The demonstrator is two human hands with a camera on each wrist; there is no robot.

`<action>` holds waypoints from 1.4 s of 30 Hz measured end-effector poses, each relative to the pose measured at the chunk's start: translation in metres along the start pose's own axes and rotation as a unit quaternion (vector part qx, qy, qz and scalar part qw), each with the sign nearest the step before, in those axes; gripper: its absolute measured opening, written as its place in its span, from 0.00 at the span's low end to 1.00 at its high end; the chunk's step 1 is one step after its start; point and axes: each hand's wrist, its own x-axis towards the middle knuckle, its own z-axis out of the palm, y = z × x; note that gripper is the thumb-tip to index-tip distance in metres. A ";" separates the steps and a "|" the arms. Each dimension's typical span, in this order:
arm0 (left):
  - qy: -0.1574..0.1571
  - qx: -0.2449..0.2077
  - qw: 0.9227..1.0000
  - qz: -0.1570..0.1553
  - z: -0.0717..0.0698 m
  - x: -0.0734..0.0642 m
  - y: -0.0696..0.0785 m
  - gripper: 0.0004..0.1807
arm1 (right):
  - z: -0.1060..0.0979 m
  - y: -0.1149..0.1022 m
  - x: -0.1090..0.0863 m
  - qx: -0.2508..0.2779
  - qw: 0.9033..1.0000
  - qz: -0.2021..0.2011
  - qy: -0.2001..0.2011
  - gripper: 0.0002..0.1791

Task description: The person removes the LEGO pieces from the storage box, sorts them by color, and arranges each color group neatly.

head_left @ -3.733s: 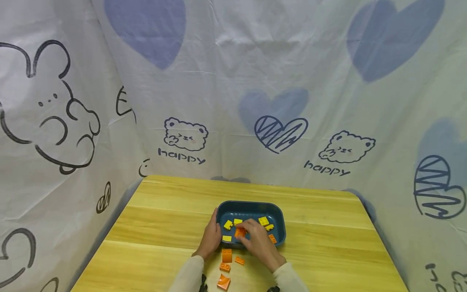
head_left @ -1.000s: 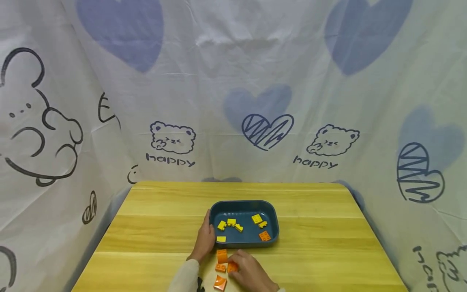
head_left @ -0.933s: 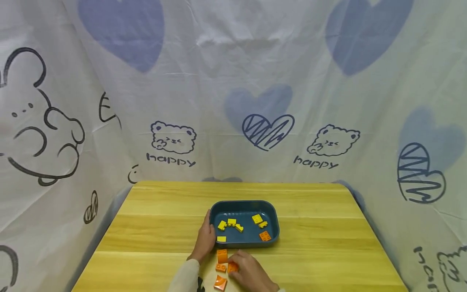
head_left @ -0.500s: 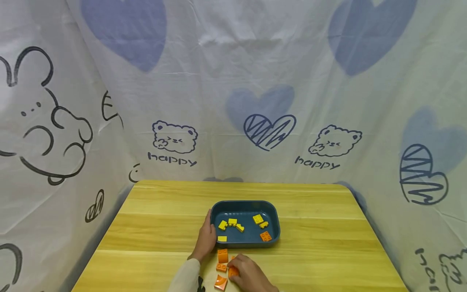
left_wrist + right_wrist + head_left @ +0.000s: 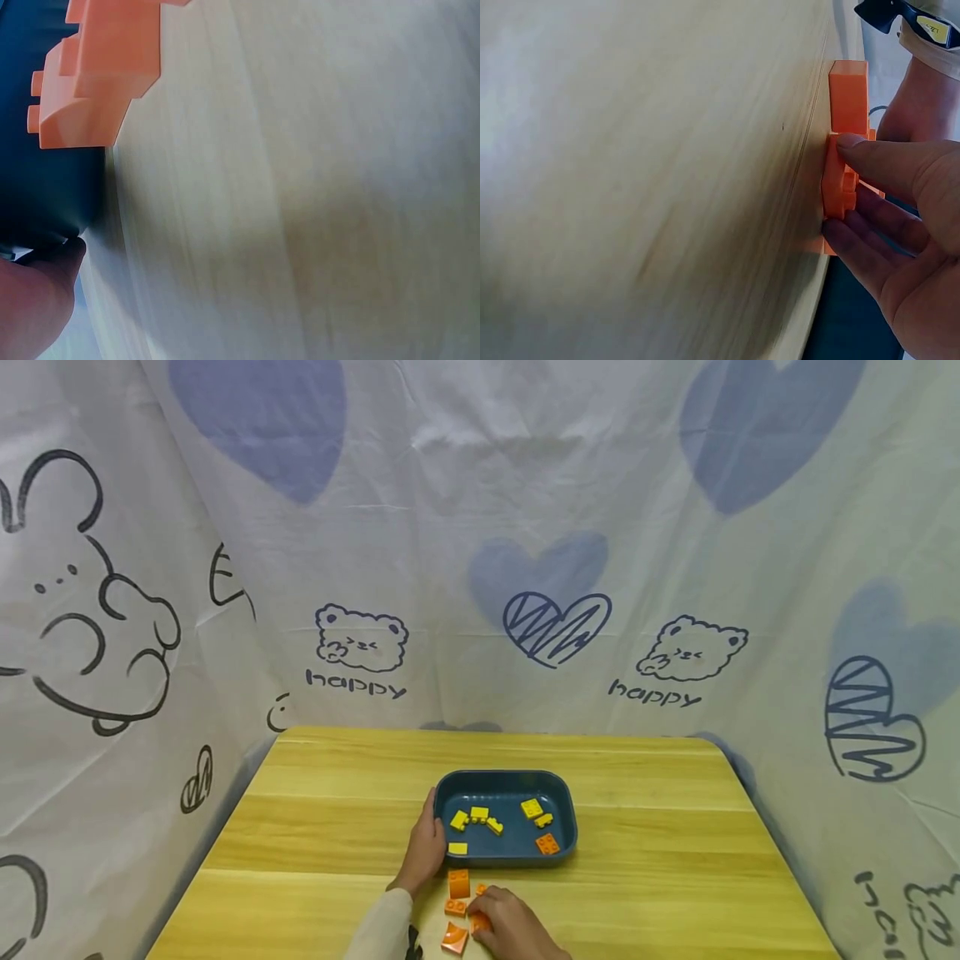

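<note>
My left hand (image 5: pixel 422 856) rests along the left outer side of a dark blue tray (image 5: pixel 573 827), fingers looking straight; in the left wrist view a digit (image 5: pixel 45 292) touches the tray's corner. Just in front of the tray, my right hand (image 5: pixel 517 927) pinches an orange toy brick (image 5: pixel 481 922) between thumb and fingers at the table surface. That brick (image 5: pixel 836 176) shows studs in the right wrist view. Beside it lie a tall orange brick (image 5: pixel 459 884), a two-stud orange brick (image 5: pixel 455 907), a curved orange brick (image 5: pixel 454 938) and a small orange brick (image 5: pixel 481 889).
Inside the tray are several yellow bricks (image 5: pixel 480 814) and an orange four-stud brick (image 5: pixel 547 844). The wooden table (image 5: pixel 652 843) extends on both sides. Patterned white cloth (image 5: pixel 450 610) hangs behind and along both sides.
My right hand has brought the orange brick out of the tray to the table, then slightly nearer and turned it, uncovering the small orange brick. The left hand stays at the tray.
</note>
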 end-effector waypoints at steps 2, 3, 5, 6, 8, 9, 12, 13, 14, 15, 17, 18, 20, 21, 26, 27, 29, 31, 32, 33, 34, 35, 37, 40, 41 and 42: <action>0.001 0.001 1.000 0.002 0.000 0.000 0.000 0.31 | 0.000 -0.001 0.001 0.000 1.000 0.004 -0.003 0.11; 0.001 0.002 1.000 0.003 0.000 0.000 0.000 0.31 | -0.001 -0.001 0.001 0.000 1.000 0.006 -0.005 0.11; 0.000 0.002 1.000 0.002 0.000 0.000 0.000 0.31 | -0.001 -0.002 0.001 0.000 1.000 0.010 -0.009 0.11; -0.001 0.002 1.000 0.001 0.000 0.000 0.000 0.31 | -0.001 -0.002 0.001 0.001 1.000 0.012 -0.011 0.11; -0.003 0.002 1.000 -0.001 0.000 0.000 0.000 0.31 | -0.001 -0.001 0.002 0.002 1.000 0.012 -0.012 0.11; -0.003 0.002 1.000 -0.001 0.000 0.000 0.000 0.31 | 0.000 -0.001 0.002 0.004 1.000 0.009 -0.011 0.11; -0.004 0.000 1.000 -0.001 0.000 -0.001 -0.001 0.31 | 0.004 0.005 0.002 0.012 1.000 -0.008 -0.006 0.10; -0.004 0.000 1.000 -0.003 0.000 -0.002 -0.001 0.31 | 0.009 0.011 0.003 0.012 1.000 -0.024 0.000 0.10; -0.005 0.000 1.000 -0.005 0.000 -0.003 -0.001 0.31 | 0.013 0.017 0.004 0.010 0.999 -0.037 0.001 0.10; -0.005 0.000 1.000 -0.007 0.000 -0.004 -0.001 0.31 | 0.014 0.018 0.003 0.015 0.999 -0.042 0.002 0.10; -0.006 0.000 1.000 -0.009 0.001 -0.006 -0.001 0.31 | 0.016 0.020 0.003 0.021 0.999 -0.045 0.000 0.09; -0.007 0.002 1.000 -0.010 0.001 -0.006 -0.002 0.31 | 0.019 0.024 0.003 0.020 0.998 -0.054 0.005 0.09; -0.006 0.001 1.000 -0.009 0.001 -0.006 -0.001 0.31 | 0.013 0.016 0.002 0.020 0.999 -0.033 -0.003 0.10; -0.006 -0.001 1.000 -0.008 0.000 -0.006 -0.001 0.31 | 0.009 0.010 0.001 0.020 1.000 -0.021 -0.005 0.10; -0.005 -0.004 1.000 -0.005 -0.001 -0.003 0.001 0.31 | 0.000 0.000 0.001 0.004 1.000 0.006 -0.009 0.10; -0.005 -0.005 1.000 -0.005 -0.001 -0.002 0.001 0.31 | 0.000 0.000 0.001 0.004 1.000 0.006 -0.008 0.10; -0.006 -0.003 1.000 -0.005 -0.001 -0.002 0.001 0.31 | -0.001 -0.001 0.001 0.003 1.000 0.006 -0.007 0.11; -0.007 -0.003 1.000 -0.006 -0.001 -0.002 0.001 0.31 | -0.001 -0.001 0.000 0.000 1.000 0.004 -0.006 0.11; -0.008 -0.004 1.000 -0.007 -0.001 -0.002 0.001 0.31 | -0.002 -0.001 0.000 -0.002 1.000 0.002 -0.004 0.11; -0.009 -0.003 1.000 -0.008 -0.001 -0.002 0.000 0.31 | -0.002 0.000 -0.001 -0.004 1.000 0.000 -0.002 0.11; -0.009 -0.003 1.000 -0.008 -0.001 -0.002 0.000 0.31 | -0.003 0.000 -0.001 -0.004 1.000 -0.002 0.001 0.12; -0.010 -0.003 1.000 -0.009 -0.001 -0.002 0.000 0.31 | -0.004 0.000 -0.002 -0.005 1.000 -0.004 0.006 0.12; -0.010 -0.004 1.000 -0.010 -0.001 -0.002 0.000 0.31 | -0.005 0.001 -0.003 -0.007 1.000 -0.011 0.018 0.13; -0.008 -0.001 1.000 -0.010 -0.001 -0.001 0.000 0.31 | -0.007 0.003 -0.005 -0.012 0.999 -0.024 0.039 0.12; -0.008 0.000 1.000 -0.010 -0.001 -0.001 0.000 0.31 | -0.008 0.003 -0.005 -0.013 0.999 -0.028 0.044 0.12; -0.008 0.001 1.000 -0.010 -0.001 -0.001 0.000 0.31 | -0.009 0.003 -0.005 -0.015 0.998 -0.030 0.049 0.12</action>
